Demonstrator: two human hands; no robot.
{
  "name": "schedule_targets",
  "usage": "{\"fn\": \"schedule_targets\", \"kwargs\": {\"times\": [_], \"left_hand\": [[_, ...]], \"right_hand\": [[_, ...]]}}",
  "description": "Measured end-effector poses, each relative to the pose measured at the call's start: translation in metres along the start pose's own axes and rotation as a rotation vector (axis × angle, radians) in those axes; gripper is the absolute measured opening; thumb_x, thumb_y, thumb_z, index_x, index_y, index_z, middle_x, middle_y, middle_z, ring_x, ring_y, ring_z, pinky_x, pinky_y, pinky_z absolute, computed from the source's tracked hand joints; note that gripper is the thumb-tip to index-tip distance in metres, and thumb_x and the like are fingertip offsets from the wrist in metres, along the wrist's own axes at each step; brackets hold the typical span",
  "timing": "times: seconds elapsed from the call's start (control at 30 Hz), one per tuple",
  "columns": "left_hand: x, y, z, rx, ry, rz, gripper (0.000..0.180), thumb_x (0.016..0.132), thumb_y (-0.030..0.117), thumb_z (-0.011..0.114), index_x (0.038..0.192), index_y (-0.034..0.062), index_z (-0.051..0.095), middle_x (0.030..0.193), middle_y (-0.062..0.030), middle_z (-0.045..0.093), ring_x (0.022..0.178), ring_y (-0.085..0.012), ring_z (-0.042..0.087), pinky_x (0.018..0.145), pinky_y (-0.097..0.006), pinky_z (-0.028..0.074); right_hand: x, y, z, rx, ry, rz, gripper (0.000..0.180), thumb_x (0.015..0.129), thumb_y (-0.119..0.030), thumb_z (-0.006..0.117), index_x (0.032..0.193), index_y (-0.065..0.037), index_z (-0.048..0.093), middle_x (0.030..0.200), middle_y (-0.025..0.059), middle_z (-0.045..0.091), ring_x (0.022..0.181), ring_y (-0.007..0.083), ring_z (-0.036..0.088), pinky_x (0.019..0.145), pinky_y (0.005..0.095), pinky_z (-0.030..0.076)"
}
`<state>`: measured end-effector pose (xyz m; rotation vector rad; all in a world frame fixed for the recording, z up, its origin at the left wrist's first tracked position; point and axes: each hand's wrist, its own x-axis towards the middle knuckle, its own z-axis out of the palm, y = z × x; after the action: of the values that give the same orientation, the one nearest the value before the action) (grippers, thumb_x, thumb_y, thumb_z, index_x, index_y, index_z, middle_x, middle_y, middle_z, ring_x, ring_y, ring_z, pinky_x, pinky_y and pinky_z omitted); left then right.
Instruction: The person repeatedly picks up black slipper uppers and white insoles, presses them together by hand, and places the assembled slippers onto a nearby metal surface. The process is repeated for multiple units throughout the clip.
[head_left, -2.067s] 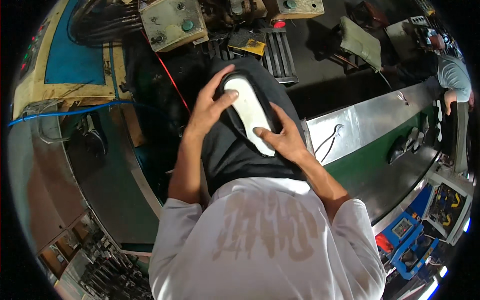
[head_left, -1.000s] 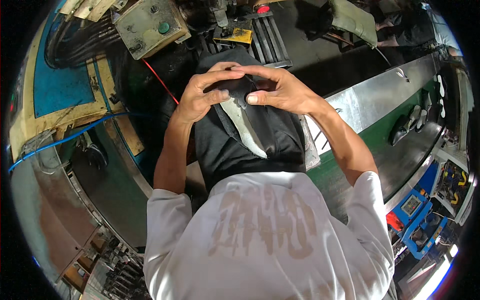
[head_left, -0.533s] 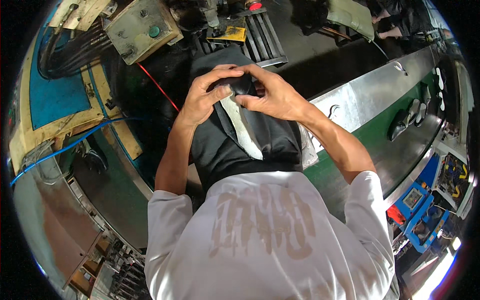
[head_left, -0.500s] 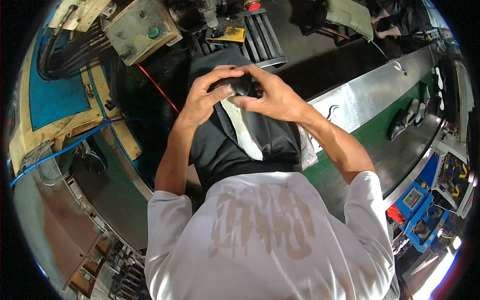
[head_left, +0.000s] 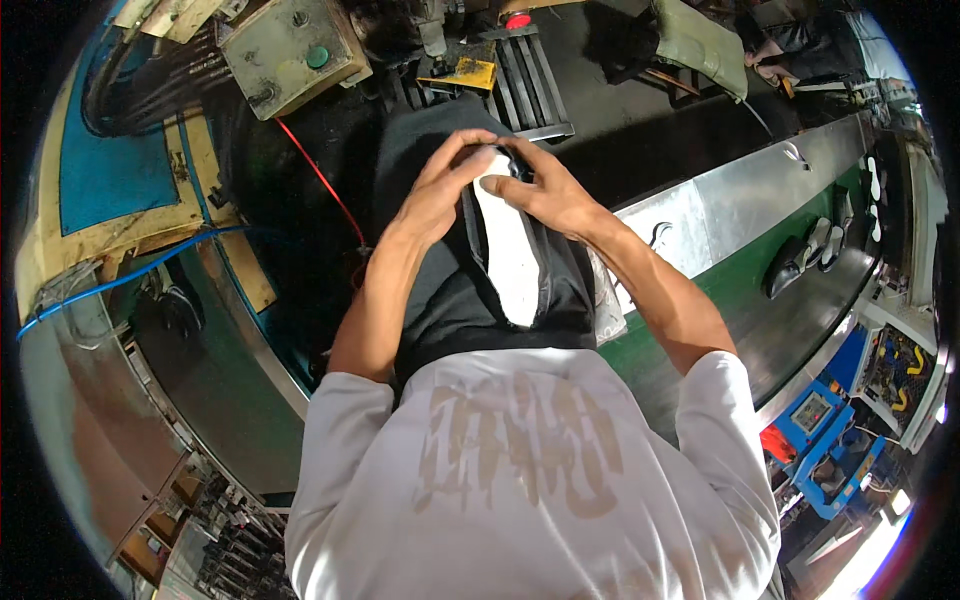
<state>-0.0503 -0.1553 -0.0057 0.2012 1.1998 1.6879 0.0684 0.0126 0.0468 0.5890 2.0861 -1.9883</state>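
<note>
A black shoe upper with a long white insole lies lengthwise over my black-clad lap, its white face upward. My left hand is closed round the left side of its far end, thumb across the white surface. On the opposite side my right hand grips the same end, thumb pressed on the insole and fingers curled over the far edge. The fingertips of both hands nearly meet there and partly hide that end. The near, pointed end of the insole rests close to my waist.
At the right runs a green conveyor belt with a metal edge and several black shoes. A control box with a green button stands far left. A red cable hangs left of my lap. A green seat stands at the back.
The shoe upper has rolled so that more of its white insole faces up and both black sides show. My left hand has shifted right, and its thumb now lies further along the insole.
</note>
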Motion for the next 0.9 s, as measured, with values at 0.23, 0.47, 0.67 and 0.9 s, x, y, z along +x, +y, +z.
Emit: {"fn": "schedule_targets", "kwargs": {"times": [0.23, 0.47, 0.67, 0.9], "left_hand": [[-0.024, -0.039, -0.005, -0.49, -0.071, 0.06, 0.063, 0.108, 0.027, 0.066, 0.164, 0.0105, 0.041, 0.147, -0.0118, 0.06, 0.136, -0.0214, 0.057, 0.117, -0.038, 0.045], [-0.016, -0.037, 0.005, -0.265, 0.013, 0.109, 0.049, 0.1, 0.014, 0.072, 0.145, 0.0021, 0.057, 0.131, -0.0094, 0.065, 0.123, -0.0189, 0.061, 0.111, -0.036, 0.049], [-0.018, -0.027, 0.015, -0.137, 0.04, 0.141, 0.041, 0.096, 0.009, 0.066, 0.136, 0.0007, 0.061, 0.123, -0.0088, 0.065, 0.117, -0.0172, 0.061, 0.108, -0.035, 0.049], [-0.02, -0.03, 0.023, 0.005, 0.083, 0.045, 0.06, 0.099, 0.024, 0.072, 0.15, -0.0012, 0.053, 0.142, -0.0147, 0.058, 0.133, -0.0228, 0.055, 0.115, -0.037, 0.044]], "right_hand": [[0.003, 0.034, -0.009, 0.269, -0.049, -0.025, 0.074, 0.097, -0.03, 0.081, 0.154, 0.005, 0.049, 0.13, 0.0143, 0.069, 0.113, 0.018, 0.064, 0.097, 0.0317, 0.054], [0.002, 0.023, 0.0, 0.051, 0.025, -0.007, 0.077, 0.097, -0.033, 0.079, 0.155, 0.005, 0.048, 0.134, 0.018, 0.067, 0.121, 0.0209, 0.063, 0.104, 0.0362, 0.052], [-0.007, 0.018, -0.025, 0.484, -0.097, 0.152, 0.063, 0.1, -0.017, 0.07, 0.157, 0.002, 0.05, 0.139, 0.0133, 0.065, 0.125, 0.0192, 0.062, 0.109, 0.0325, 0.048], [-0.013, 0.05, -0.008, 0.358, 0.092, 0.096, 0.083, 0.096, -0.034, 0.078, 0.161, 0.004, 0.042, 0.144, 0.0228, 0.063, 0.132, 0.0275, 0.06, 0.113, 0.0374, 0.047]]}}
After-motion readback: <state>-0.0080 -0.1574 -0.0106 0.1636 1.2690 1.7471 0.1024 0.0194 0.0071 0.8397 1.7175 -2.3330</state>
